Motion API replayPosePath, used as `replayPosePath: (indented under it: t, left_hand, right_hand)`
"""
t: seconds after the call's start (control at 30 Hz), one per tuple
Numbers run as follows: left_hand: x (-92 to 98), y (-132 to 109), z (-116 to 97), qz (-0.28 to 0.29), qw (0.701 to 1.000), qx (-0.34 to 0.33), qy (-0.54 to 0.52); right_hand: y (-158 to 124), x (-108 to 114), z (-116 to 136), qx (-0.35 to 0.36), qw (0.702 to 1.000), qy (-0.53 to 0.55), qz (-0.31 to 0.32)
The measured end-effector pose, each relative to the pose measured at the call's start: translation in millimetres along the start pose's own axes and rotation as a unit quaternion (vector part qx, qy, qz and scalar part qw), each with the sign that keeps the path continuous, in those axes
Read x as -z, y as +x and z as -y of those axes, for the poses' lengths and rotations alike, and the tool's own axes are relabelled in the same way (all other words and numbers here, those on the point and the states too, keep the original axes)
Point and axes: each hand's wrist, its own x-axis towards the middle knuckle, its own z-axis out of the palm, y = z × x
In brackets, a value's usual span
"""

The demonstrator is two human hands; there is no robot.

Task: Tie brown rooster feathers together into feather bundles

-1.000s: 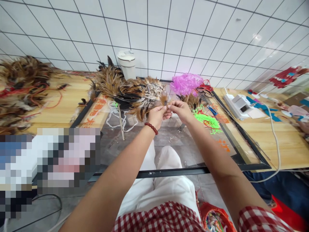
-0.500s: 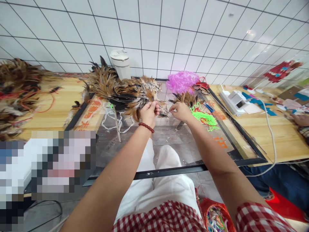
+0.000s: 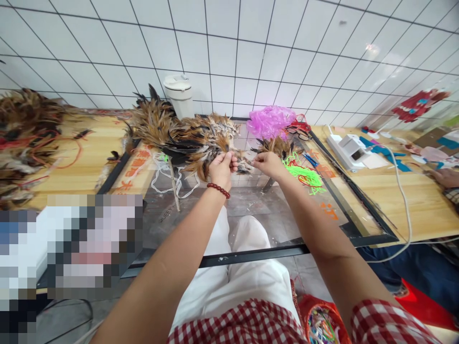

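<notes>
A large pile of brown and black feathers (image 3: 193, 136) lies along the far side of the glass-topped table (image 3: 215, 217). At its right end my left hand (image 3: 221, 168), with a dark red bead bracelet (image 3: 218, 190) on the wrist, is closed in a pinch; a brown feather (image 3: 225, 144) shows at its fingertips. To the right, my right hand (image 3: 268, 164) pinches thumb and fingers together. What it grips is too small to make out. Pale feather bits (image 3: 245, 166) lie between the two hands. Behind my right hand sits a smaller feather bunch (image 3: 276, 145).
A white lidded cup (image 3: 179, 98) stands behind the pile. Rightward are a pink plastic bag (image 3: 270, 120), bright green cord (image 3: 304, 176) and a white device (image 3: 353, 148). White ribbon (image 3: 158, 181) and a thin stick (image 3: 174, 186) lie left. Another person's hand (image 3: 446, 177) rests far right.
My right hand's fingers have closed from slightly apart into a pinch. My left hand has stayed in nearly the same place, still pinching.
</notes>
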Motion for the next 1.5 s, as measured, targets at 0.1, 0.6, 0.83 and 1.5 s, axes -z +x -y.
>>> replayPosePath:
  t: [0.1, 0.6, 0.83, 1.5]
  left_hand:
    - [-1.0, -3, -2, 0.014, 1.0, 0.005, -0.001]
    - [-3.0, -8, 0, 0.099, 0.992, 0.071, 0.035]
    - [-1.1, -8, -3, 0.142, 0.986, 0.091, -0.001]
    - [-5.8, -10, -6, 0.063, 0.997, 0.041, -0.036]
  right_hand:
    - [4, 3, -3, -0.05, 0.978, 0.205, 0.004]
    - [-7, -6, 31, -0.031, 0.89, 0.454, 0.023]
    - [-7, -4, 26, -0.059, 0.908, 0.412, 0.051]
    - [-1, 12, -7, 0.035, 0.994, -0.092, -0.051]
